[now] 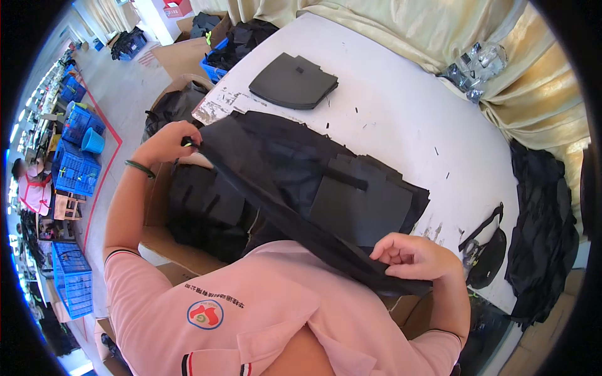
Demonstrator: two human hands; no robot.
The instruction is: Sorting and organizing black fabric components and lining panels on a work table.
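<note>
Black fabric [269,141] lies at the table's near edge, its near side lifted into a long slanting fold. My left hand [168,144] is closed on the fold's upper left corner; a small dark item with a yellow-green spot [188,143] shows at its fingers, too small to name. With fingers curled, my right hand [417,257] grips the near edge at the lower right. Dark grey stiff panels [364,203] with a strap-like strip across them rest on the fabric between my hands; the fold partly covers them.
A stack of dark grey panels [293,81] sits farther back on the white table [401,94]. Cardboard boxes with black pieces [207,210] stand at the left. To the right are a black pouch [489,260] and hanging black fabric [539,232]. Clear plastic packets [473,69] lie by the curtain.
</note>
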